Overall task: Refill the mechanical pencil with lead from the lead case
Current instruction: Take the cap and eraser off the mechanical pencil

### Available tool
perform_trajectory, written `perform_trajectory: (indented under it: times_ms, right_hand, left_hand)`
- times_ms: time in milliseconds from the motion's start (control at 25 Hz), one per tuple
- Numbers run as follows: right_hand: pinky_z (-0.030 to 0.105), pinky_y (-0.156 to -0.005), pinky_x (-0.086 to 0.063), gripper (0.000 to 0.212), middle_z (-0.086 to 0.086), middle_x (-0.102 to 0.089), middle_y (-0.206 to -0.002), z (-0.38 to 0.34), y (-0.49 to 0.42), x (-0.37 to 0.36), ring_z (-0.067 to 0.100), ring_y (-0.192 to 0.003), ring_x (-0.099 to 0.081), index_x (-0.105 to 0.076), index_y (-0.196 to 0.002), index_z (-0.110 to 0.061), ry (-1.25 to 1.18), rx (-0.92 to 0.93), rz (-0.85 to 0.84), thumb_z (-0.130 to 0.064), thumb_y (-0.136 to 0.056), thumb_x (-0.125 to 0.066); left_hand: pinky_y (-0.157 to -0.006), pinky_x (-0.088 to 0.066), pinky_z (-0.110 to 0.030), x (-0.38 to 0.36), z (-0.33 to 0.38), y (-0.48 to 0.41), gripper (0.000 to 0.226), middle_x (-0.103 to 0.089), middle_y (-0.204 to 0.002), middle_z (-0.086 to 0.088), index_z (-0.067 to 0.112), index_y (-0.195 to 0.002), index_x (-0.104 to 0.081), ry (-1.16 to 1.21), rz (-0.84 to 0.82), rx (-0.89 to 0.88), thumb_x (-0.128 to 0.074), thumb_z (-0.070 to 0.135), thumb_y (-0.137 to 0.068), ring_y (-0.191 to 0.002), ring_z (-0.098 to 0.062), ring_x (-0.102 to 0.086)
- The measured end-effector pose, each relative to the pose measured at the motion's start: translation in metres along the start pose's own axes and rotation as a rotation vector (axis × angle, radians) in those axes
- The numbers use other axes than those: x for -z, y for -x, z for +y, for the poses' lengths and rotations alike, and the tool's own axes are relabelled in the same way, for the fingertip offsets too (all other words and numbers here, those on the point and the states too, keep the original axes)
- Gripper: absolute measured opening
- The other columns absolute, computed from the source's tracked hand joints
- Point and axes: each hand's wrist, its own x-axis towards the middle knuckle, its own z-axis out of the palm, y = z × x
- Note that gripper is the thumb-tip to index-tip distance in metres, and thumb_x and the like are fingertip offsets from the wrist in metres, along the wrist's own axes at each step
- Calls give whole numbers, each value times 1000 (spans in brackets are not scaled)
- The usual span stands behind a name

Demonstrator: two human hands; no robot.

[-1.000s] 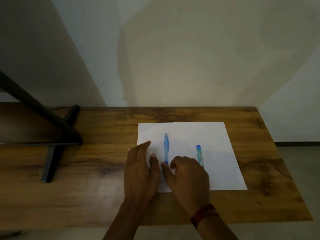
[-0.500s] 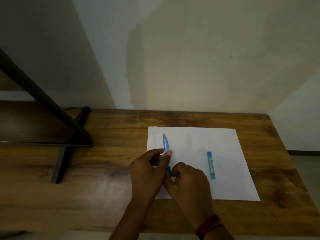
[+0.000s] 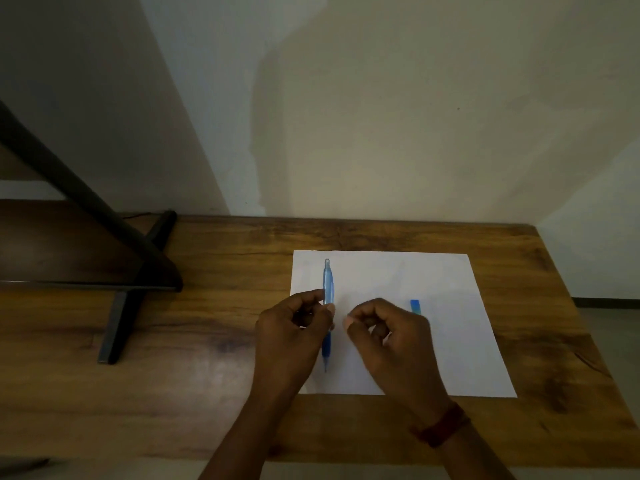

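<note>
Lifted off the paper (image 3: 450,341) since a moment before, the pencil (image 3: 327,285) stood pinched in the left hand (image 3: 294,337), tip down. Just right of it, the right hand (image 3: 391,337) had let go, fingers curled on nothing. Beyond its knuckles lay the case (image 3: 415,305).
</note>
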Motion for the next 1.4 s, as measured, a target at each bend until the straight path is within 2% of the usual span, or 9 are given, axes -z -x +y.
perform_trajectory:
  times_ms: [120,240,360,520,720,880,1040,1280,1400]
  right_hand:
    - [17,-66,-54,5,-16,-69,-77,4,-10,4,-1,-73,-64,-67,-90,-30,-165,-190,82,-26,-87,-64]
    - [17,-55,-49,15,-6,-71,-75,1,-11,2,0,-60,-61,-71,-97,-22,-329,-315,89,-30,-89,-60]
    - [12,-48,-44,18,-7,-71,-70,-4,-12,4,-1,-56,-59,-72,-94,-21,-453,-359,131,-32,-85,-62]
    - [13,-47,-42,8,-5,-68,-67,-3,-14,6,2,-54,-55,-73,-86,-26,-491,-392,161,-25,-86,-65]
    - [18,-46,-42,11,-4,-69,-69,-5,-22,-1,5,-51,-51,-71,-87,-22,-590,-503,233,-30,-87,-64]
    - [23,-66,-51,17,-7,-69,-72,1,-26,-15,5,-66,-61,-70,-83,-20,-189,-395,197,-37,-84,-67]
    - [12,-58,-37,25,-9,-64,-69,-2,-19,-38,2,-58,-53,-68,-78,-20,261,-227,92,-45,-80,-69]
    - [18,-58,-35,30,-2,-70,-74,-9,-23,-64,5,-59,-48,-69,-81,-19,474,-237,137,-49,-83,-65]
    - [15,-55,-31,33,-2,-70,-75,-9,-25,-69,5,-58,-47,-69,-81,-19,488,-245,116,-51,-83,-63]
  left_hand:
    - [-63,-54,-15,-2,4,4,21,-70,-78,12,31,-102,-68,-111,-93,-73,-69,19,-85,-74,-7,-68]
    - [-64,-58,-24,-4,9,7,22,-68,-86,13,33,-104,-68,-154,-185,-145,-67,19,-87,-75,-11,-67]
    - [-63,-56,-23,-1,10,8,23,-68,-90,10,28,-108,-70,-206,-243,-190,-67,19,-88,-77,-10,-64]
    - [-62,-48,-11,3,12,9,23,-65,-90,16,26,-108,-70,-242,-240,-242,-67,17,-88,-83,-2,-60]
    - [-61,-48,-10,15,7,4,23,-65,-90,14,21,-109,-71,-253,-194,-201,-67,16,-87,-82,-2,-60]
    - [-65,-56,-24,29,-1,-2,22,-69,-93,10,30,-106,-68,-148,-57,-48,-66,18,-88,-81,-12,-65]
    - [-69,-61,-37,39,-7,-9,20,-73,-92,2,25,-107,-70,-68,72,55,-64,20,-89,-81,-17,-68]
    - [-59,-56,-18,46,-17,-12,22,-73,-87,5,21,-110,-70,-78,88,43,-66,18,-88,-73,-6,-67]
    - [-58,-55,-18,49,-19,-14,22,-73,-85,6,22,-109,-71,-101,104,24,-66,18,-88,-70,-7,-67]
